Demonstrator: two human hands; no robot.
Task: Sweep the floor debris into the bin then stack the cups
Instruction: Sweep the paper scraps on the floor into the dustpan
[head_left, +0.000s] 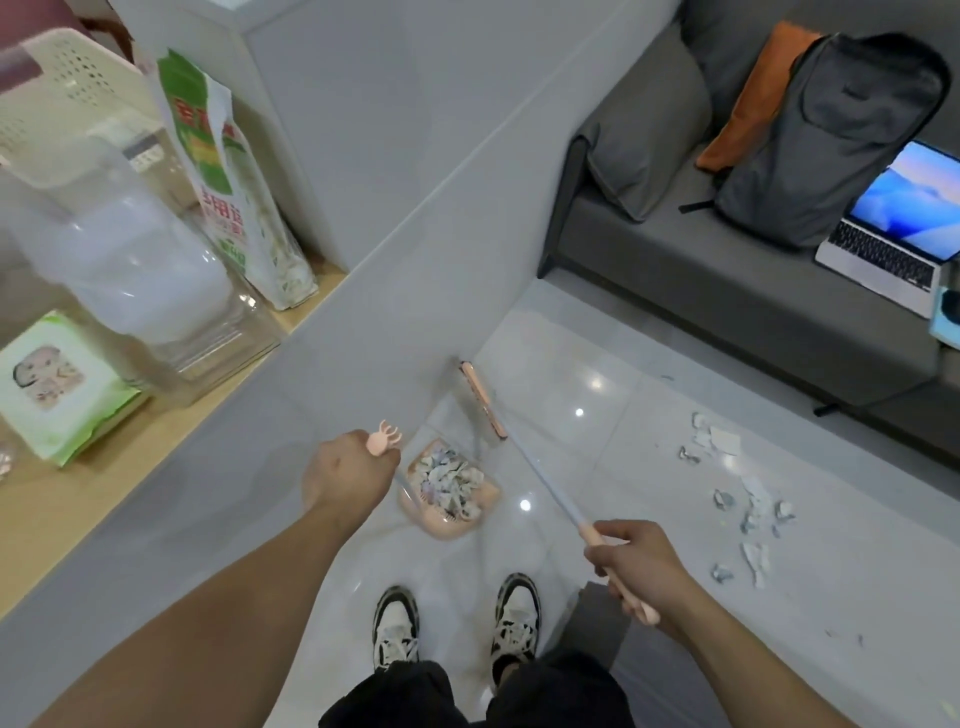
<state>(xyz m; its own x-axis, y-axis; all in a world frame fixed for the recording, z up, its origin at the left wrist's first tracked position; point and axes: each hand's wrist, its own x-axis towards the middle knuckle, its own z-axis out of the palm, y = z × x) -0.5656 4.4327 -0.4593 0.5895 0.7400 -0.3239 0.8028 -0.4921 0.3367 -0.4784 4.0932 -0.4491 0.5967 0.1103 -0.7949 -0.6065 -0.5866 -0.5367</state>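
My left hand (350, 470) grips the top of the pink dustpan's handle. The dustpan (451, 488) sits on the white tiled floor in front of my shoes, filled with torn paper scraps. My right hand (636, 564) grips the pink end of the broom handle (550, 488). The broom head (482, 400) rests on the floor just beyond the dustpan, close to the counter's side. More paper debris (748, 509) lies scattered on the floor to the right. A stack of clear plastic cups (130, 260) lies on the counter at left.
A grey counter wall (260, 467) runs along my left, its wooden top holding a cup package (228, 182), a wet-wipes pack (57, 384) and a white basket (67, 88). A grey sofa (727, 270) at right carries a backpack (831, 140) and an open laptop (898, 223).
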